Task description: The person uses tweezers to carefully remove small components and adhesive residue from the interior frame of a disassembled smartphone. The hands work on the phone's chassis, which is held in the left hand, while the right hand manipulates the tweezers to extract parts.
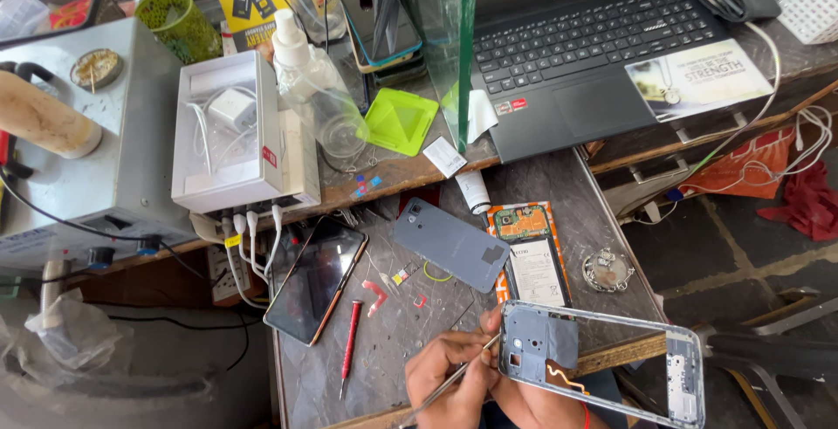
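Head view of a repair counter (410,342). At the bottom edge, the right hand (532,403) grasps a silver phone frame (602,368) from below; the frame's long axis runs left to right, tilting slightly down toward the right, its camera end at the left. The left hand (445,381) is clenched around a thin metal tool (454,381) whose tip points up and right, touching the frame's left edge. Beyond the hands lie a grey back cover (449,244), an opened phone (528,254) with a white rectangular battery label and an orange border, a dark screen panel (316,282) and a red screwdriver (350,346). On the raised shelf (393,171) stand an open white box (229,132) with a small red sticker, a yellow card package (249,1), a clear spray bottle (310,80) and a laptop (602,54) bearing a pale rectangular card.
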